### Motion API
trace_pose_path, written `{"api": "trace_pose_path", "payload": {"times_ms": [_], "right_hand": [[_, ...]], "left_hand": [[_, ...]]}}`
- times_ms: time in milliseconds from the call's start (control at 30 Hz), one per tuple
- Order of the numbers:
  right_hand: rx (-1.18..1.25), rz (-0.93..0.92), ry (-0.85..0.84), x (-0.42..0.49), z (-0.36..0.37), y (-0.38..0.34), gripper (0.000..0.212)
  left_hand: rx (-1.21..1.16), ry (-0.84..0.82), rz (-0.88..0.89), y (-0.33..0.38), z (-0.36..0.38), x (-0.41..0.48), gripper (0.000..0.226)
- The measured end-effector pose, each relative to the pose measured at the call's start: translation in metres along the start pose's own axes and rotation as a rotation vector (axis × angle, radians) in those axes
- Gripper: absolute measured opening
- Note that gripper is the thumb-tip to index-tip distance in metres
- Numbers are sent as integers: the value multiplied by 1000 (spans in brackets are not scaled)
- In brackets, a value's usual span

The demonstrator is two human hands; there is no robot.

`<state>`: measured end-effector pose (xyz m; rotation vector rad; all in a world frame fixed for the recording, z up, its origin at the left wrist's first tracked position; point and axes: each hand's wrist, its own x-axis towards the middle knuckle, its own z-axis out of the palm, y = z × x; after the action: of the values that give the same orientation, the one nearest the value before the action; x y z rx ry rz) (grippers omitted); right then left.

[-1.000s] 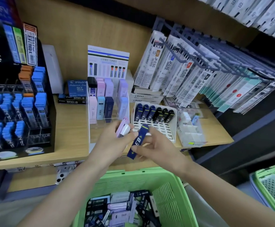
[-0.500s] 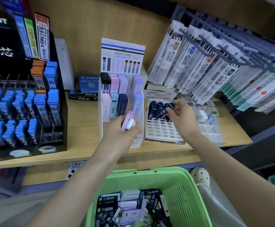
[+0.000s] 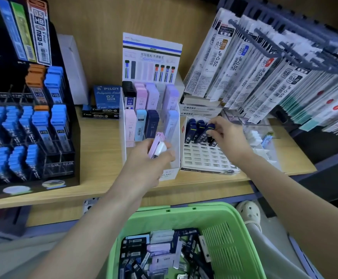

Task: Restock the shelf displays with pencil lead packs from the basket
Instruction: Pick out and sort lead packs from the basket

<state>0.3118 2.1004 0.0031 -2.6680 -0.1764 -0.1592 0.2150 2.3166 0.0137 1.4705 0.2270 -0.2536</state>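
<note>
Left hand: the left hand (image 3: 151, 165), near the centre of the view, has its fingers curled round a lilac pack (image 3: 156, 144) and a white piece beside it, in front of the pastel display (image 3: 152, 109).
Right hand: the right hand (image 3: 229, 136), at 2 o'clock from the left hand, pinches the top of a navy pack (image 3: 210, 131) between thumb and bent fingers.
Navy pack: it leans in the far row of the white grid tray (image 3: 204, 160), rightmost of the navy packs there and touching its neighbour.
Grid tray: it sits on the wooden shelf (image 3: 101, 158), just beside the pastel display, at 3 o'clock from it; its near rows hold nothing.
Basket: the green basket (image 3: 222, 230) is at 6 o'clock, below the shelf edge, holding a loose heap of lead packs (image 3: 160, 250), black, navy and lilac.
Blue display: a black rack of blue packs (image 3: 23, 129) stands at 9 o'clock.
Hanging refills: rows of pen refills (image 3: 264, 73) hang on hooks at 2 o'clock.
Clear box: a clear divided box (image 3: 262, 141) sits at 3 o'clock, beyond the right hand.
</note>
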Motion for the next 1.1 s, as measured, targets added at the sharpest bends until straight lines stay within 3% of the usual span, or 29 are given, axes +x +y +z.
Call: {"api": "trace_pose_path", "payload": {"times_ms": [200, 433, 600, 733, 867, 1100], "right_hand": [[39, -34, -43, 2, 2, 2, 17], [-92, -68, -73, 5, 6, 3, 20], [-131, -128, -26, 6, 11, -3, 25], [-36, -65, 33, 4, 9, -3, 14], [-121, -150, 55, 5, 12, -3, 8], [-161, -152, 68, 6, 15, -4, 21]], "left_hand": [[13, -3, 3, 1, 1, 0, 5], [14, -2, -5, 0, 4, 0, 7], [23, 4, -7, -1, 5, 2, 8], [24, 0, -8, -3, 6, 3, 9], [30, 7, -24, -4, 8, 4, 8], [15, 4, -56, -2, 11, 5, 7]]}}
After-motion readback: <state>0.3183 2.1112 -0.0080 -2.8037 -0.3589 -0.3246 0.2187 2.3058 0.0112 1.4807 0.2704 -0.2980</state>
